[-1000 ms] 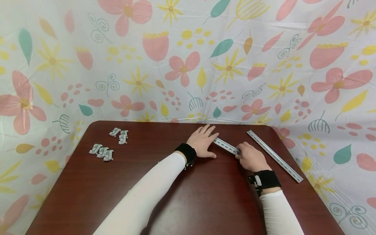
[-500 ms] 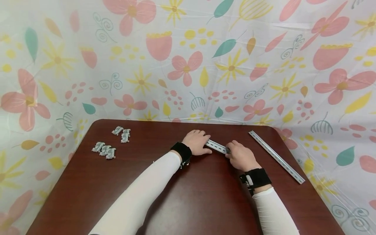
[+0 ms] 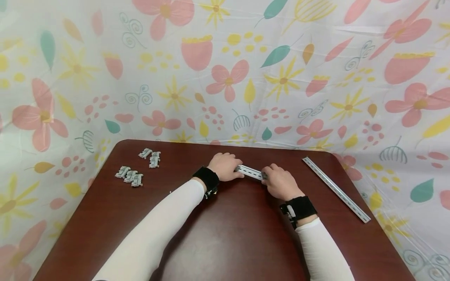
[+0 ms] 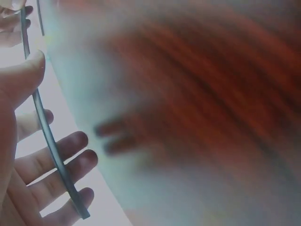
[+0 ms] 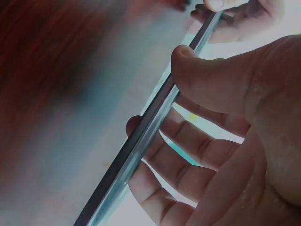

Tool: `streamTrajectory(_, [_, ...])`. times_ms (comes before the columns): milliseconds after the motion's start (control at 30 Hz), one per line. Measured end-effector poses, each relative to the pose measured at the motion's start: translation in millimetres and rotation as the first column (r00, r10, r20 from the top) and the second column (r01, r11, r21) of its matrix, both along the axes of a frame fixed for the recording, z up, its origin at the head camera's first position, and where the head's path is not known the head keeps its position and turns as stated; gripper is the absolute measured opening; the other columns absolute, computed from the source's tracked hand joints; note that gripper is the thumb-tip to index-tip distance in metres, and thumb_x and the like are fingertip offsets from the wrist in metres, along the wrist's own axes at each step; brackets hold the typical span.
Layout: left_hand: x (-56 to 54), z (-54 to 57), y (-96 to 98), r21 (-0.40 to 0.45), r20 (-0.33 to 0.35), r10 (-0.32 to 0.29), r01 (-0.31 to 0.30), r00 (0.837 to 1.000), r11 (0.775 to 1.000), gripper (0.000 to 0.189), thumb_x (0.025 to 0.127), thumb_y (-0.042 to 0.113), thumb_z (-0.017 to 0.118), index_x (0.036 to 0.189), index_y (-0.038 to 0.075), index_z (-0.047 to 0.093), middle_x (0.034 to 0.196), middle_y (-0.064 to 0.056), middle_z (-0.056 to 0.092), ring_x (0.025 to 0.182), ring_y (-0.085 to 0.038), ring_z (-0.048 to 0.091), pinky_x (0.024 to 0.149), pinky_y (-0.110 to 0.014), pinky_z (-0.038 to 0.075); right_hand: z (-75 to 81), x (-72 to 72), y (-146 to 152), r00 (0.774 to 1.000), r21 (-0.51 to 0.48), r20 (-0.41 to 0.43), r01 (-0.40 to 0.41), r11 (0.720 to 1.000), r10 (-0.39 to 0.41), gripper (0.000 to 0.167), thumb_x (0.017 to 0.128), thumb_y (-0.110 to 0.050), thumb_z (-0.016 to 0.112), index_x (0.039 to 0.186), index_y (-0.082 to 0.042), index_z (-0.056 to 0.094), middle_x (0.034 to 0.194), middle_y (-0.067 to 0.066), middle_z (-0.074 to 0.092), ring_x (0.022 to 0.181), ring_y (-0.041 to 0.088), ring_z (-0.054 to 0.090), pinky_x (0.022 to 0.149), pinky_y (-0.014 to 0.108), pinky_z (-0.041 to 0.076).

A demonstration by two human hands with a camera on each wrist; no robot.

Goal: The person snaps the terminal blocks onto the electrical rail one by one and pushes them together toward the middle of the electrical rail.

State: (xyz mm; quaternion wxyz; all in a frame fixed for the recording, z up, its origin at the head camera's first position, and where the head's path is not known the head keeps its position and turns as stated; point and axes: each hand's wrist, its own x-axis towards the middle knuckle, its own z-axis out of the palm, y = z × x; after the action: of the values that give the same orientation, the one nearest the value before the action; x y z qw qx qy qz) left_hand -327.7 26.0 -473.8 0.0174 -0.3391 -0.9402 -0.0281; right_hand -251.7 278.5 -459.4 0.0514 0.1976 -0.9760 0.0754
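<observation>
A short, slotted metal DIN rail (image 3: 250, 172) spans the gap between my two hands over the far middle of the table. My left hand (image 3: 225, 167) holds its left part; in the left wrist view the thumb lies on the near side of the rail (image 4: 46, 125) and the fingers behind it. Around the right part my right hand (image 3: 280, 182) grips with thumb and fingers, and the right wrist view shows the rail (image 5: 146, 129) edge-on, running past the fingertips. The rail's ends are covered by the hands in the head view.
A longer slotted DIN rail (image 3: 335, 189) lies slanted along the table's right side. Several small grey terminal blocks (image 3: 130, 175) sit at the left, with more grey blocks (image 3: 154, 159) behind them. A floral curtain (image 3: 225, 78) hangs behind the brown table (image 3: 225, 242).
Both hands and the short rail have moved left. My left hand's spread fingers have drawn in around the rail. The head view has turned slightly, shifting the table's things rightward.
</observation>
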Motion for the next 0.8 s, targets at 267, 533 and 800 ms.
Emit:
streamTrajectory(267, [0.8, 4.4, -30.0, 0.027, 0.054, 0.028, -0.030, 0.998, 0.999, 0.043, 0.102, 0.060, 0.077, 0.131, 0.029, 0.081, 0.111, 0.005, 0.075, 0.103, -0.017, 0.072, 0.078, -0.042, 0.059, -1.8, -10.5, -28.1, 0.999, 0.018, -0.005, -0.037, 0.999, 0.037, 0.029, 0.101, -0.013, 0.083, 0.127, -0.002, 0.075, 0.112, 0.016, 0.068, 0.099, 0.036, 0.068, 0.085, 0.057, 0.059])
streamTrajectory(533, [8.9, 7.5, -49.0, 0.045, 0.059, 0.048, -0.051, 0.997, 0.998, 0.037, 0.101, 0.050, 0.082, 0.130, 0.027, 0.081, 0.109, 0.004, 0.073, 0.099, -0.016, 0.070, 0.077, -0.040, 0.058, -2.0, -14.8, -48.4, 0.997, 0.020, -0.014, -0.082, 0.996, 0.082, 0.028, 0.100, -0.013, 0.083, 0.126, -0.003, 0.076, 0.110, 0.013, 0.067, 0.096, 0.033, 0.068, 0.083, 0.053, 0.059])
streamTrajectory(800, [17.7, 13.2, -71.6, 0.067, 0.144, 0.106, -0.116, 0.984, 0.991, 0.035, 0.097, 0.042, 0.088, 0.126, 0.023, 0.082, 0.112, 0.006, 0.077, 0.101, -0.016, 0.073, 0.080, -0.044, 0.060, -2.5, -16.2, -71.0, 0.990, 0.025, 0.001, -0.138, 0.990, 0.138, 0.029, 0.101, -0.014, 0.083, 0.127, -0.004, 0.076, 0.109, 0.011, 0.066, 0.096, 0.031, 0.067, 0.084, 0.050, 0.058])
